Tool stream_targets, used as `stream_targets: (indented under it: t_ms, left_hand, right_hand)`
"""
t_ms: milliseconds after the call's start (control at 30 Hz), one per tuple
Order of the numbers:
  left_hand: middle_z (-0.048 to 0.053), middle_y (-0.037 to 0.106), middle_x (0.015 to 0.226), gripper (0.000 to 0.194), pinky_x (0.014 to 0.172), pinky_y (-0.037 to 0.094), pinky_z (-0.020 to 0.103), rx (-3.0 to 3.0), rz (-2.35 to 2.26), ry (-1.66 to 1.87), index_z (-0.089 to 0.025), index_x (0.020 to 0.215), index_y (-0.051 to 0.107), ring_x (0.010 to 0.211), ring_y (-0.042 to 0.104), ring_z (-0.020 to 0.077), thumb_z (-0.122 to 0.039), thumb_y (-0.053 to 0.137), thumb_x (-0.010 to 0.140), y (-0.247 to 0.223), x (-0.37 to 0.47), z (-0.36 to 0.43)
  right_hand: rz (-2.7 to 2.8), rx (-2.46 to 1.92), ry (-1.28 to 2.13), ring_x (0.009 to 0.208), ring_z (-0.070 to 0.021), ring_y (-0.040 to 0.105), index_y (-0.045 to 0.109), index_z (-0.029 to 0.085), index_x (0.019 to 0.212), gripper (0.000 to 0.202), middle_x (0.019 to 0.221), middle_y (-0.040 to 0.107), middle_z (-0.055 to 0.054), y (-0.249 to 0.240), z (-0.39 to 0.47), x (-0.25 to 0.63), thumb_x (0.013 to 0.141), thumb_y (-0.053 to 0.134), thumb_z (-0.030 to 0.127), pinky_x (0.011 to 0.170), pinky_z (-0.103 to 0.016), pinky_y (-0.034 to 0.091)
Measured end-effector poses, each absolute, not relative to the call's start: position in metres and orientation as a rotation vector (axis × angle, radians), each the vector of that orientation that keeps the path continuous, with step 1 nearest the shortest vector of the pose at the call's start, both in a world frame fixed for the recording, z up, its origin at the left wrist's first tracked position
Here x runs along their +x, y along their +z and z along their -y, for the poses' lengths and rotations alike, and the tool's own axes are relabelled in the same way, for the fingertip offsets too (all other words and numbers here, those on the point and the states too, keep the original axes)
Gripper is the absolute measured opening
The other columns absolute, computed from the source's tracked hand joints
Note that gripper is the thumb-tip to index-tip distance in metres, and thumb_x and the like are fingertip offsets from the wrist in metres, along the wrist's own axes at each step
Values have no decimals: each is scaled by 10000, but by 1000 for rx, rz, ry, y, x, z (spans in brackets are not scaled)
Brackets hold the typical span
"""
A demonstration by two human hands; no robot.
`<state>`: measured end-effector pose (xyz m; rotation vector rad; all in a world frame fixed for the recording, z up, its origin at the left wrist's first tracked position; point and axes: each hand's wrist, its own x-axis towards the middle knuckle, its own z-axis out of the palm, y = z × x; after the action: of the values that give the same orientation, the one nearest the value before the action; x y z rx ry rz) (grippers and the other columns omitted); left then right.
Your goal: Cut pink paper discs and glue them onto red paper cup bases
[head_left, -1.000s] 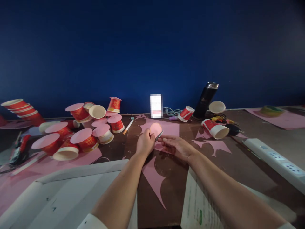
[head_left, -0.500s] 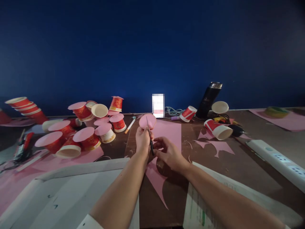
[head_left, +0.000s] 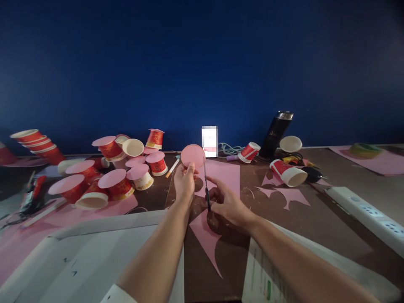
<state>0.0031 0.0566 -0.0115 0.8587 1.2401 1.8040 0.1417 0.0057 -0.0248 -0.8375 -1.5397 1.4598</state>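
My left hand holds a round pink paper disc by its lower edge, thumb on the face toward me; whether a cup is behind it is hidden. Black-handled scissors are gripped in my right hand, blades pointing up along the disc's right edge. Behind the hands lies a pink sheet with a curved cut-out. A pointed pink scrap rests on the brown table below them.
Several red cups with pink discs crowd the left side. To the right are a tilted black bottle, a tipped cup, pink offcuts and a white power strip. White boards lie in front.
The disc in my left hand has turned to face me more and moved slightly left. My right hand and the scissors have shifted slightly right and down, the blades now at the disc's right edge.
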Motion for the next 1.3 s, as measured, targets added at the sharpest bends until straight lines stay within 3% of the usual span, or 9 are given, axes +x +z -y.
stream_targets:
  t_ms: [167, 300, 467, 700, 900, 1300]
  left_hand:
    - [-49, 499, 541, 336, 477, 360, 188, 806, -1234, 1820, -175, 714, 566, 470, 471, 66, -473, 711, 658, -18, -8, -66]
    - [-54, 479, 537, 321, 467, 336, 185, 849, -1176, 1820, -172, 691, 554, 460, 430, 56, -457, 701, 680, -19, -8, -65]
    - [-46, 492, 553, 334, 474, 342, 184, 869, -1155, 1819, -170, 682, 538, 468, 423, 54, -467, 691, 696, -16, -8, -64]
    - [-43, 508, 584, 345, 501, 366, 188, 783, -1138, 1844, -170, 711, 548, 510, 456, 63, -452, 735, 646, -10, -6, -61]
    - [-28, 550, 648, 312, 513, 369, 175, 823, -1111, 1797, -159, 737, 576, 560, 486, 62, -419, 729, 659, -12, -1, -59]
    - [-31, 563, 590, 285, 444, 365, 175, 843, -1144, 1570, -175, 764, 580, 433, 459, 50, -430, 687, 695, -19, 13, -53]
  right_hand:
    - [1552, -835, 1527, 690, -100, 568, 603, 205, 1194, 479, 886, 645, -16, -23, -9, 146, 720, 655, 157, 603, -229, 431]
    - [1415, -828, 1614, 707, -131, 616, 590, 188, 1204, 495, 823, 677, -25, -26, -11, 146, 729, 717, 248, 647, -261, 462]
    - [1359, -851, 1699, 746, -154, 654, 588, 181, 1191, 506, 889, 706, -62, -24, -11, 147, 722, 750, 283, 689, -278, 491]
    - [1488, -971, 1648, 577, -111, 563, 580, 187, 1216, 537, 795, 668, -33, -19, -9, 150, 759, 698, 442, 472, -212, 387]
    - [1554, -936, 1553, 645, -110, 517, 627, 141, 1149, 533, 754, 603, -17, -22, -7, 145, 727, 734, 448, 569, -237, 403]
    - [1399, -879, 1530, 580, -92, 466, 628, 184, 1140, 496, 727, 561, 7, -26, -13, 149, 734, 725, 450, 502, -217, 359]
